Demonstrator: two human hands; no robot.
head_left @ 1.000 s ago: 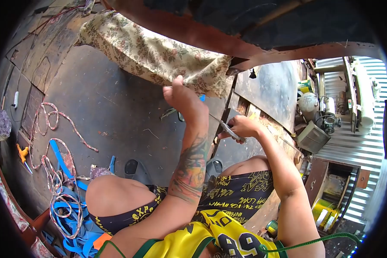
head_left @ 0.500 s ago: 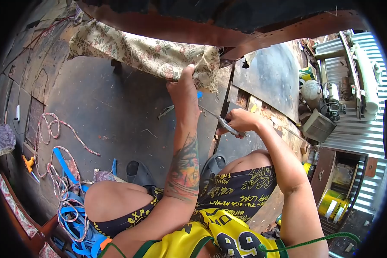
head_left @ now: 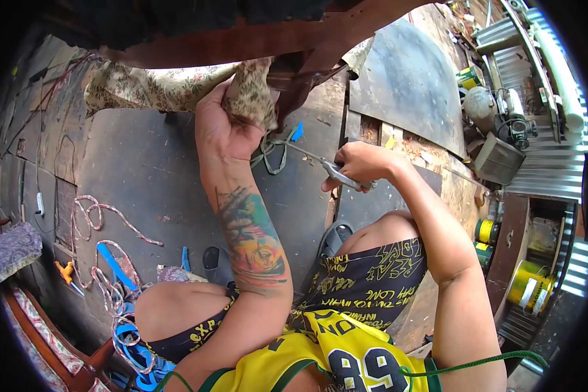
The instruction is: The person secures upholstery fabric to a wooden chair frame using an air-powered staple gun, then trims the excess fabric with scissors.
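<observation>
Left fingers (head_left: 214, 101) clamped on floral fabric (head_left: 251, 98), right fingers (head_left: 349, 155) round metal tool (head_left: 336, 172); shorts (head_left: 366, 287) read "DAY LONG".

Speckled rope (head_left: 147, 240) near an orange-handled tool (head_left: 65, 272), with a yellow-green can (head_left: 530, 287) and corrugated metal sheeting (head_left: 552, 176) opposite.

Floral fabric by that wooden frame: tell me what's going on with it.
The person's left hand holds one end of the floral fabric near the wooden frame. The right hand grips a metal tool, its thin shaft angled toward the left hand. Patterned rope lies loosely on the floor.
</observation>
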